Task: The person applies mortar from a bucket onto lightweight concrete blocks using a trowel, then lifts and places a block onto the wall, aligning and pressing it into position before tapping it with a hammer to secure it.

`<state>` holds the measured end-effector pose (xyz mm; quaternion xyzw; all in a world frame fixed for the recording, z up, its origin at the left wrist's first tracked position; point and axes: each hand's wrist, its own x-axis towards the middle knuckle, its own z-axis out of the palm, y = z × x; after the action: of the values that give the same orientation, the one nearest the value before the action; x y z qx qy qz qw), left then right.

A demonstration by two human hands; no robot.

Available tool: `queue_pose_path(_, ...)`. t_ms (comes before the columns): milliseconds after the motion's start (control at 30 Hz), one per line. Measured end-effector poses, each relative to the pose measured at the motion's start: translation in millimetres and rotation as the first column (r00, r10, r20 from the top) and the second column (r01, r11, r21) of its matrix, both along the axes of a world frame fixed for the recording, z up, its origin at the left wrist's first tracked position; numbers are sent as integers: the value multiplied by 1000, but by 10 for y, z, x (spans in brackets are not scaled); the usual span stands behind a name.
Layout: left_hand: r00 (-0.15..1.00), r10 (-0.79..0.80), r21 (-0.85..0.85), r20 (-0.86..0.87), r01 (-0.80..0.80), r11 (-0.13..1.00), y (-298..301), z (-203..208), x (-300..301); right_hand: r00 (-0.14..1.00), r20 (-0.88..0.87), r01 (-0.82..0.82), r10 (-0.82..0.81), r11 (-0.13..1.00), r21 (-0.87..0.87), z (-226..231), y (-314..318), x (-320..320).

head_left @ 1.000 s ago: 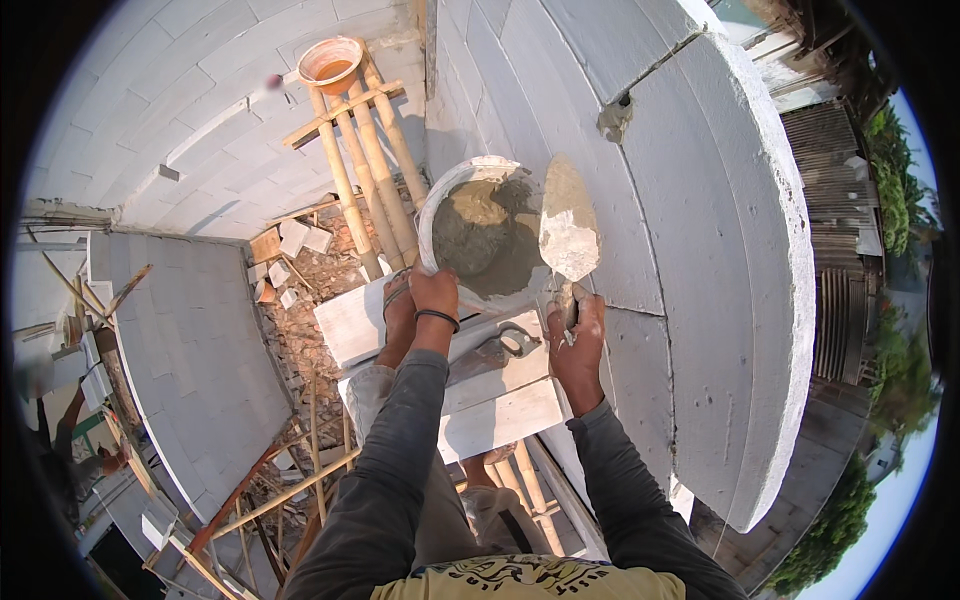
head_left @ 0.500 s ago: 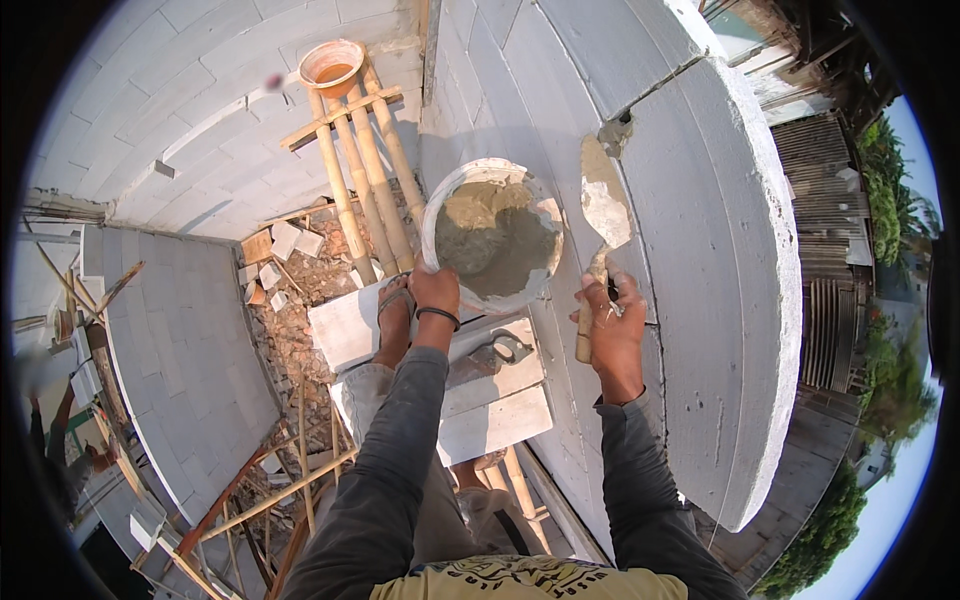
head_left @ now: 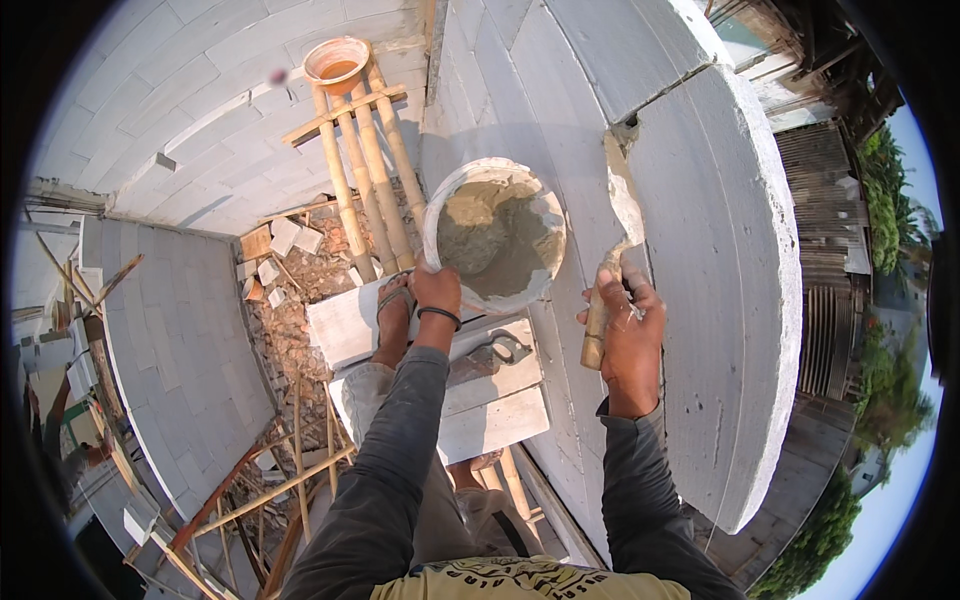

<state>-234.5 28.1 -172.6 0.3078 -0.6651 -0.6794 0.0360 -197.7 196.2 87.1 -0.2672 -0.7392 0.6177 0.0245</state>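
Observation:
My left hand (head_left: 437,292) is closed on the near-left rim of a round bucket (head_left: 431,232) coated with dried mortar. Wet grey mortar (head_left: 500,240) lies inside the bucket. In my right hand (head_left: 632,340) is a trowel (head_left: 624,195), gripped by its wooden handle. Its mortar-smeared blade is turned nearly edge-on along a joint between the pale blocks of the wall (head_left: 715,300), and its tip reaches the gap at the joint's far end. The bucket is held close beside that wall.
My sandalled foot (head_left: 393,315) stands on white blocks (head_left: 490,385), where a dark curved tool (head_left: 510,347) lies. Bamboo poles (head_left: 365,190) extend beyond, with an orange basin (head_left: 336,66) on their far end. Rubble (head_left: 300,330) covers ground below; another person's arm (head_left: 75,460) shows far left.
The trowel has moved slightly right, and its blade has turned from facing up to nearly edge-on against the joint. The left hand and bucket have hardly moved.

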Motion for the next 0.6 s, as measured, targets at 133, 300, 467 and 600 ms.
queue_pose_path(133,1000,8,68,22,-10,998,19,66,2,999,-7,44,-46,993,-112,58,-24,-4)
queue_pose_path(300,1000,14,11,21,-14,1000,19,41,14,999,27,46,-42,984,-175,241,-62,-7)
queue_pose_path(467,998,27,89,-49,-23,996,16,61,4,999,-26,19,-23,991,-132,341,-67,35)
queue_pose_path(600,1000,12,47,16,-13,999,38,113,7,995,-103,28,-17,994,103,215,-97,110)
